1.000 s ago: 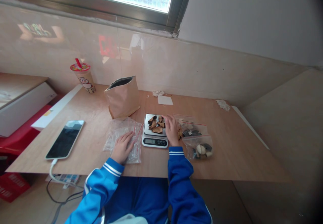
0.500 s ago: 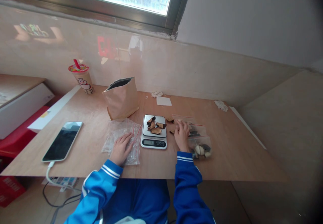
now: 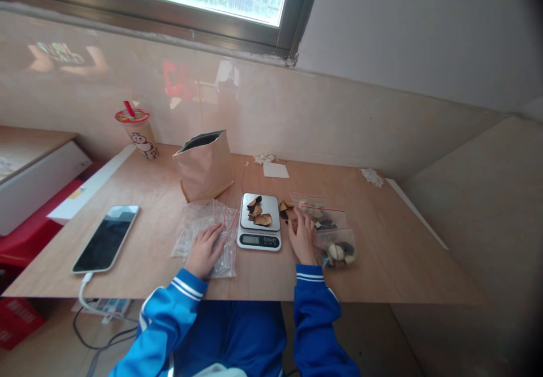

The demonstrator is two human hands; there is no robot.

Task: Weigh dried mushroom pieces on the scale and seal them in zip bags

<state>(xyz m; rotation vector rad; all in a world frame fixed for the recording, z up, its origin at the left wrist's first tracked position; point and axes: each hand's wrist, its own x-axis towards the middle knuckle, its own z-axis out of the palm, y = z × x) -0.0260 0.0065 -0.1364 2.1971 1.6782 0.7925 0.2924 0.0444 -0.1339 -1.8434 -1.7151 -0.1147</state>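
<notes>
My left hand [image 3: 206, 251] lies open with its fingers spread flat on a stack of clear zip bags [image 3: 183, 235]. To its right a small digital kitchen scale [image 3: 259, 241] carries several dried brown slices [image 3: 263, 219] with dark edges; its display is too small to read surely. My right hand [image 3: 302, 240] is just right of the scale, its fingers bent down around a dried slice that they partly hide. More dried slices [image 3: 286, 205] lie at its fingertips. Beside it are filled zip bags, the nearest bag [image 3: 338, 252] holding pale and dark pieces.
A brown paper pouch [image 3: 206, 168] stands open-topped behind the clear bags. At the back left is a drink cup [image 3: 142, 136] with a red straw. A phone [image 3: 107, 240] on a cable lies left. Crumpled tissues [image 3: 371, 178] and a white paper [image 3: 275, 170] lie near the wall.
One dried slice has left the right side of the scale's plate, and more slices show beside it. My right hand has shifted slightly left and nearer me. My left hand stays put.
</notes>
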